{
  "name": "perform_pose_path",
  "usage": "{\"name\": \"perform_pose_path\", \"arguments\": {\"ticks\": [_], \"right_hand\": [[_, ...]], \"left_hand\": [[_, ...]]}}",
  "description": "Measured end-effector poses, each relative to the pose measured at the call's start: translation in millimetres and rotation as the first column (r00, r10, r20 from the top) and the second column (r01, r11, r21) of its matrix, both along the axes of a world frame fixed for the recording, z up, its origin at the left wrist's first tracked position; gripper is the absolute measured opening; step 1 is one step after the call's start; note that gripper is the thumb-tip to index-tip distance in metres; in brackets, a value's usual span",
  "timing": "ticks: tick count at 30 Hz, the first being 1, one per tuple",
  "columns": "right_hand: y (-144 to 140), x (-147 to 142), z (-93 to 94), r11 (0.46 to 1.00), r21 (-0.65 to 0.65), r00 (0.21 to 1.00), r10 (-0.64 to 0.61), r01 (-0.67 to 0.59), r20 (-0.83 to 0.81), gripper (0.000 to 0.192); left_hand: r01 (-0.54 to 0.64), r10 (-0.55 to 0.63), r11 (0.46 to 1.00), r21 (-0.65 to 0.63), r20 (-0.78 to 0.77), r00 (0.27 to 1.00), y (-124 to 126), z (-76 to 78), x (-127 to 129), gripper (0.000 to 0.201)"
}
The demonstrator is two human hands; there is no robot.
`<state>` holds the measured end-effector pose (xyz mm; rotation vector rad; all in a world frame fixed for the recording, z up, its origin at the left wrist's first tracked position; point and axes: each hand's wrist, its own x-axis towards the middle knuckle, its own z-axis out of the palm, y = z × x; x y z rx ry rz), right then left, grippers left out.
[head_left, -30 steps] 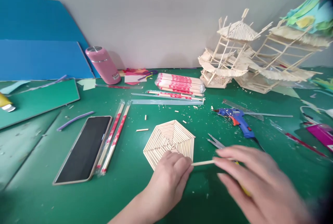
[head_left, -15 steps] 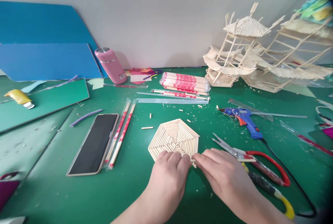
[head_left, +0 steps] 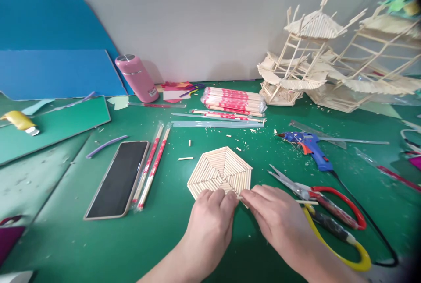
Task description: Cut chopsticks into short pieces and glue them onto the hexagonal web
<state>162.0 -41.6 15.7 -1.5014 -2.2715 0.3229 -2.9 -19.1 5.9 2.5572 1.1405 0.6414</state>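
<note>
A flat many-sided panel of wooden sticks (head_left: 223,169), laid in rings, rests on the green table. At its near edge, my left hand (head_left: 212,219) has its fingers curled together, covering part of the rim. My right hand (head_left: 276,215) is closed on a thin wooden stick (head_left: 307,203), whose far end pokes out to the right beneath it. The hands' fingertips almost meet at the panel's lower right edge, and what lies under them is hidden. Beside my right hand lie red-handled scissors (head_left: 311,193) and a yellow-and-black-handled tool (head_left: 335,228).
A blue glue gun (head_left: 307,145) lies at right, its cord running forward. Behind stand stick-built towers (head_left: 305,64) and a pink bottle (head_left: 138,79). Bundled chopsticks (head_left: 233,100) lie at the back. A phone (head_left: 118,180) and wrapped chopsticks (head_left: 154,167) are at left.
Both hands stay at the panel's near edge, and the right hand has shifted slightly left with the stick. The view has tilted a little, showing more of the yellow-handled tool.
</note>
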Motion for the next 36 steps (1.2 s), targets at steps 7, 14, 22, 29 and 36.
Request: {"name": "perform_pose_path", "arguments": {"ticks": [7, 14, 22, 29, 36], "right_hand": [[-5, -3, -4.4, 1.000, 0.008, 1.000, -0.022, 0.022, 0.010, 0.022], [-11, -7, -9.6, 0.997, 0.059, 0.998, -0.056, 0.054, 0.028, 0.023], [-6, -4, 0.5, 0.996, 0.079, 0.999, -0.032, 0.031, 0.016, 0.024], [-1, 7, 23.8, 0.993, -0.096, 0.995, 0.072, -0.065, 0.074, 0.024], [4, 17, 58.0, 0.796, -0.528, 0.949, 0.184, -0.297, -0.256, 0.033]], "left_hand": [[-0.009, 0.009, 1.000, -0.025, -0.003, 1.000, -2, 0.3, 0, 0.021], [-0.015, 0.015, 1.000, -0.022, -0.016, 1.000, -5, -2.0, 0, 0.023], [0.005, 0.000, 0.997, -0.078, 0.057, 0.998, -1, 7.7, 3, 0.025], [0.095, -0.101, 0.924, -0.371, 0.003, 0.995, 9, 27.9, -7, 0.029], [0.473, -0.144, 0.452, -0.756, 0.461, 0.875, 19, 41.6, -19, 0.031]]}}
